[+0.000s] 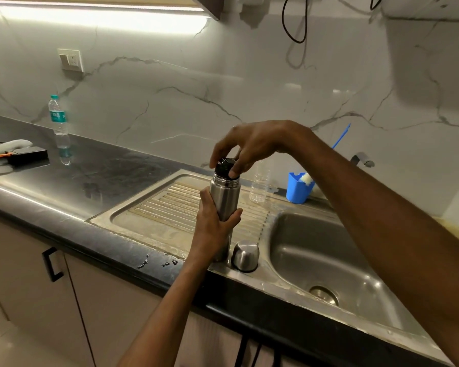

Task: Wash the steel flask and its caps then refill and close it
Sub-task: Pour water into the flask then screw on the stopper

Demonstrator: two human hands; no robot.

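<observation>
**Both hands on the flask at the sink**

My left hand (215,221) is wrapped around the middle of the steel flask (224,200), holding it upright over the ribbed drainboard (170,205). My right hand (249,147) comes down from above, fingertips pinched around the black inner cap (224,168) sitting on the flask's mouth. The steel outer cap (245,255) stands upside down on the sink rim just right of my left wrist, beside the basin (316,255). Beyond my right hand sit a clear plastic bottle (260,185) and a blue holder (300,188) with a brush. Far to the left of my hands, a water bottle (59,123) stands on the dark counter (104,168).
</observation>
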